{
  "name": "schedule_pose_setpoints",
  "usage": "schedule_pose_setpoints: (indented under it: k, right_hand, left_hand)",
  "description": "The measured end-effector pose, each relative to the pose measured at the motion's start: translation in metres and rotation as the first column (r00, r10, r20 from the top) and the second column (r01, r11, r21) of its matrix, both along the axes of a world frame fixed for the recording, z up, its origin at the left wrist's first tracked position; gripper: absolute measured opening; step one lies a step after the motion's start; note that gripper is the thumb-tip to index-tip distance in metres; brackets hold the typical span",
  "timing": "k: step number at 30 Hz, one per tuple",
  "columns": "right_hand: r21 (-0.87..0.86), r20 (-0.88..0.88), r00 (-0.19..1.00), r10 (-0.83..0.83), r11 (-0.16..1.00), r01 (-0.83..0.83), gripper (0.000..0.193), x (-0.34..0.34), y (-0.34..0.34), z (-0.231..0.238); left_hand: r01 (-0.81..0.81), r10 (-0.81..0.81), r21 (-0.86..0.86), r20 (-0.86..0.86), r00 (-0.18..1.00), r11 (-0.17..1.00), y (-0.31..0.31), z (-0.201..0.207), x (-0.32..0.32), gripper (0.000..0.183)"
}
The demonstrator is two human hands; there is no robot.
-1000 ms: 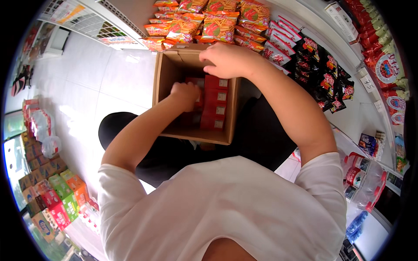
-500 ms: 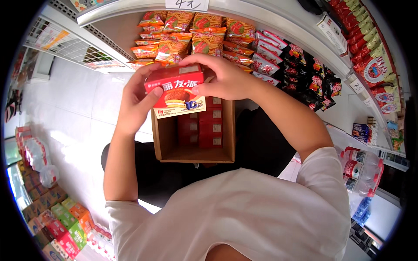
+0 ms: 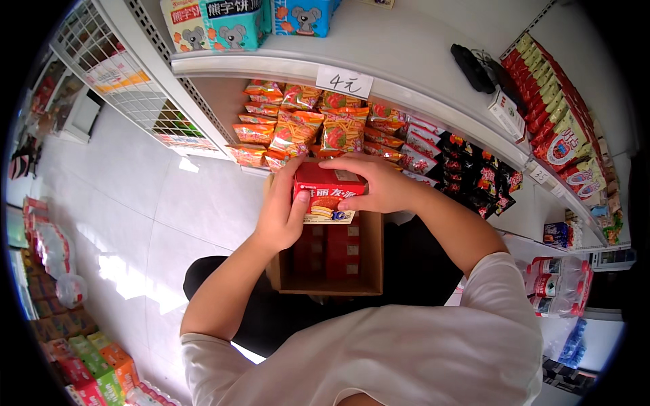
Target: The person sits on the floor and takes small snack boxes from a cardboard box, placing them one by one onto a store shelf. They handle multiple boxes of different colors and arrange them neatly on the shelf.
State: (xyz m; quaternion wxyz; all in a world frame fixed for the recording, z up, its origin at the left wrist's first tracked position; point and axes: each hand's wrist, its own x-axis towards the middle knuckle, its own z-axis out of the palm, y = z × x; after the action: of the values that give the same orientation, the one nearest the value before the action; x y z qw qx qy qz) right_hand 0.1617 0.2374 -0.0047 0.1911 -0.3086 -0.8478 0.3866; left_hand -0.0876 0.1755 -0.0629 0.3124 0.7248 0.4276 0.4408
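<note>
Between both hands I hold a red snack box with a cream lower edge and a picture of a round filled cake on its front. My left hand grips its left side, thumb on the front. My right hand wraps over the top and right side, thumb low on the front. Below it stands an open cardboard carton in front of my lap. Several similar red boxes sit inside the carton, partly hidden by the held box and my hands.
Orange snack bags and black snack bags fill the low shelf ahead. Above runs a shelf edge with a paper price tag. Bundled plastic bottles stand at right. Coloured cartons are stacked at lower left.
My view has tilted up, showing more of the upper shelf. The held box, hands and carton now appear farther right and lower. Both hands still hold the box.
</note>
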Motion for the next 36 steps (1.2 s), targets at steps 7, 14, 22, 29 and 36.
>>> schedule_pose_setpoints:
  k: [7, 14, 22, 29, 36]
  right_hand:
    - [0.518, -0.213, 0.973, -0.084, 0.835, 0.186, 0.074, 0.011, -0.026, 0.102]
    - [0.611, -0.241, 0.886, -0.395, 0.648, 0.455, 0.068, 0.029, 0.052, 0.179]
    - [0.667, 0.021, 0.883, -0.469, 0.664, 0.337, 0.061, 0.045, 0.207, 0.165]
    - [0.955, -0.041, 0.781, -0.623, 0.205, 0.213, 0.046, 0.007, 0.241, 0.152]
    - [0.897, -0.148, 0.835, -0.530, 0.283, 0.338, 0.047, 0.005, 0.269, 0.136]
  left_hand:
    - [-0.030, 0.023, 0.270, 0.028, 0.999, 0.962, -0.013, 0.037, -0.020, 0.081]
    - [-0.013, 0.039, 0.216, -0.115, 0.993, 0.976, -0.028, 0.058, -0.029, 0.051]
    - [0.094, -0.028, 0.222, -0.284, 0.958, 0.971, -0.022, 0.053, -0.024, 0.032]
    - [0.150, -0.065, 0.216, -0.358, 0.931, 0.965, -0.010, 0.040, -0.021, 0.028]
    - [0.195, -0.113, 0.209, -0.350, 0.930, 0.958, 0.010, 0.029, -0.022, 0.027]
